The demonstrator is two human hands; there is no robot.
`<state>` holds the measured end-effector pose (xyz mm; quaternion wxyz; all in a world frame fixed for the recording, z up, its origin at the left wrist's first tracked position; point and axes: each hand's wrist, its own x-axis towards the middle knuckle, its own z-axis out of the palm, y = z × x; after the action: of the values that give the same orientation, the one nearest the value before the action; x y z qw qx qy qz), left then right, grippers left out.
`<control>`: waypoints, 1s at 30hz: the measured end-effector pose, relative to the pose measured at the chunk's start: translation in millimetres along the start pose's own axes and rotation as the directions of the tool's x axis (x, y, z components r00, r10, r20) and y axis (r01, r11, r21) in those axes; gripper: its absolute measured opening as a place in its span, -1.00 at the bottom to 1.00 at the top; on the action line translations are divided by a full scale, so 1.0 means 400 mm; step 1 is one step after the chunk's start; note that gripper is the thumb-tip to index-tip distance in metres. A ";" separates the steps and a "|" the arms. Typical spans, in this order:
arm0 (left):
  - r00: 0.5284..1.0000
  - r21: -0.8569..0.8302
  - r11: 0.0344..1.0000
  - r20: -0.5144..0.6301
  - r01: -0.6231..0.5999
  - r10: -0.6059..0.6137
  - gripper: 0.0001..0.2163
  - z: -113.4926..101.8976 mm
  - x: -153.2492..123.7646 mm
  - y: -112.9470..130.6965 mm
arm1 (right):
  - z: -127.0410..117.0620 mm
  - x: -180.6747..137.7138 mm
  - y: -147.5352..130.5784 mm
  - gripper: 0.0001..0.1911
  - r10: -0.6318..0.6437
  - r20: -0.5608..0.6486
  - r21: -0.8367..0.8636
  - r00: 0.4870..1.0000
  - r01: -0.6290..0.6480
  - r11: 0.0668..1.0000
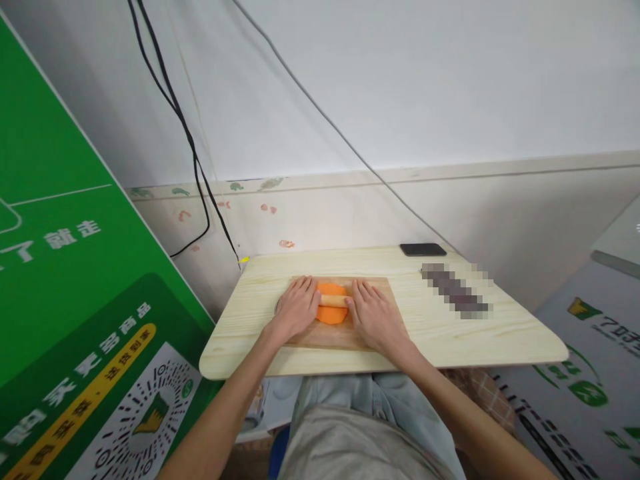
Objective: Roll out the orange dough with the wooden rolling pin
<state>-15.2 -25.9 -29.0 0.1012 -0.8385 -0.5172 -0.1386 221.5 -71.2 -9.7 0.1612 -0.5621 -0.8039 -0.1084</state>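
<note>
A short wooden rolling pin (333, 301) lies crosswise over a flat, roughly round orange sheet of dough or clay (332, 316). Beneath the sheet is a brown wooden board (385, 288). My left hand (299, 307) covers the pin's left end, fingers together and pointing away from me. Over its right end rests my right hand (375, 312) in the same way, thumb against the pin. Both ends of the pin are hidden under my hands. A rounded rim of something (277, 305) peeks out just left of my left hand.
The board sits on a pale wood-grain table (240, 327) against a white wall. A black phone (423, 249) lies at the back right, with a blurred dark object (455, 288) nearer. Cables hang along the wall. Green panel (75, 280) at left, grey printed panel (590, 360) at right.
</note>
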 end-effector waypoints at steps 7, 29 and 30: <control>0.992 -0.073 0.997 -0.122 0.017 -0.026 -0.45 -0.028 -0.095 0.038 | 0.005 -0.060 -0.020 -0.46 -0.025 -0.113 0.085 0.993 0.034 0.996; 0.992 -0.057 0.998 -0.126 0.001 -0.009 -0.37 -0.028 -0.120 0.039 | 0.010 -0.063 -0.010 -0.44 -0.094 -0.165 0.070 0.982 0.106 0.992; 0.994 -0.046 0.999 -0.103 0.015 -0.020 -0.34 -0.021 -0.094 0.031 | 0.010 -0.038 0.000 -0.40 -0.099 -0.127 0.058 0.987 0.107 0.993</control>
<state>-21.2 -65.5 -33.9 0.1075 -0.8276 -0.5154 -0.1944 225.7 -82.9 -19.1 0.2232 -0.5064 -0.8234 -0.1251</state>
